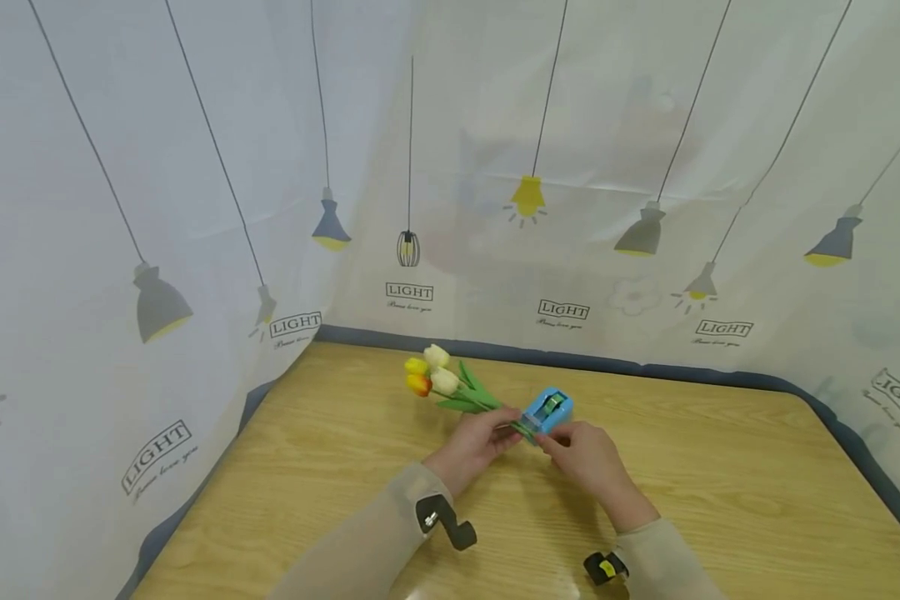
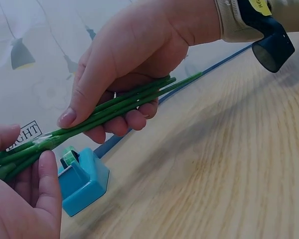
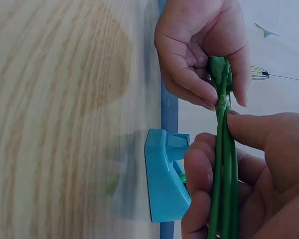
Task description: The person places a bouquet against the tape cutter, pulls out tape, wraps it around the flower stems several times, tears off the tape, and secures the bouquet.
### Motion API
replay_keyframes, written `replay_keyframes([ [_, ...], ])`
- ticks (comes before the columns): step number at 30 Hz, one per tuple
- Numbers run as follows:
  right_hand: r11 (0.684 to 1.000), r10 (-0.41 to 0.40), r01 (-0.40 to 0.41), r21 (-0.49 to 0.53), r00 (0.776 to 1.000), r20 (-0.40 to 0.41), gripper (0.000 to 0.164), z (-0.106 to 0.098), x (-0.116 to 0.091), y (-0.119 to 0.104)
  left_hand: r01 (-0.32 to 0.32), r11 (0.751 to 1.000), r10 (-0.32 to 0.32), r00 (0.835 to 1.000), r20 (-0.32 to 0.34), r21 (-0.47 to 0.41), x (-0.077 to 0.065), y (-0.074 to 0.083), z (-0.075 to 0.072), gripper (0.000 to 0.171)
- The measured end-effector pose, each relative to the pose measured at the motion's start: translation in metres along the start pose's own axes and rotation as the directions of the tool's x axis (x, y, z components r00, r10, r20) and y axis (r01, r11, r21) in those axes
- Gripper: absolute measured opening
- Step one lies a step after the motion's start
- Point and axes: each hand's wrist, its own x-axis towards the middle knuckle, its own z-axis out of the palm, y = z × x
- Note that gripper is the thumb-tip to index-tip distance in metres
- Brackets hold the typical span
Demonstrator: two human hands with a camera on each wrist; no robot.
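A bunch of artificial tulips (image 1: pixel 445 382), white, yellow and orange-red, lies across both hands with its blooms to the left in the head view. My left hand (image 1: pixel 474 446) grips the green stems just below the leaves. Further toward the cut ends, my right hand (image 1: pixel 588 458) pinches the same stems (image 3: pixel 225 174) between thumb and curled fingers. Between the two hands, a strip of shiny clear tape (image 2: pixel 46 142) wraps the stems. Right behind the stems stands a blue tape dispenser (image 1: pixel 558 407), with a green roll in it; neither hand visibly grips it.
The wood-grain table (image 1: pixel 720 475) runs back to a white curtain (image 1: pixel 480 100) printed with hanging lamps. A dark blue border (image 1: pixel 607 363) edges the curtain along the table. Each wrist carries a small black camera (image 1: pixel 444 521).
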Motion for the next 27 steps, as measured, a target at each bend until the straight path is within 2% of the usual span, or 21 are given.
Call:
replay_keyframes([
  [6, 1.000, 0.000, 0.000, 0.011, 1.000, -0.017, 0.026, 0.004, -0.001, 0.001, -0.016, 1.000, 0.016, 1.000, 0.011, 0.010, -0.001, -0.002, -0.001, 0.014],
  [10, 1.000, -0.002, 0.002, 0.000, 1.000, -0.001, 0.025, 0.002, -0.002, 0.001, -0.020, 0.999, 0.020, 1.000, 0.023, 0.027, 0.000, -0.004, -0.002, 0.017],
  [15, 1.000, 0.003, -0.004, 0.016, 0.998, 0.059, 0.030, -0.002, -0.002, 0.001, -0.021, 0.999, 0.020, 1.000, 0.021, 0.036, 0.001, -0.006, -0.002, 0.020],
  [22, 0.982, 0.076, -0.105, 0.159, 0.980, 0.184, 0.044, -0.003, -0.002, 0.005, -0.025, 0.999, 0.025, 0.999, 0.023, 0.039, 0.005, -0.010, -0.003, 0.020],
  [27, 0.976, 0.065, -0.106, 0.191, 0.976, 0.209, 0.050, -0.006, -0.001, 0.009, -0.041, 0.999, 0.039, 0.998, 0.054, 0.033, 0.007, -0.011, -0.003, 0.020],
])
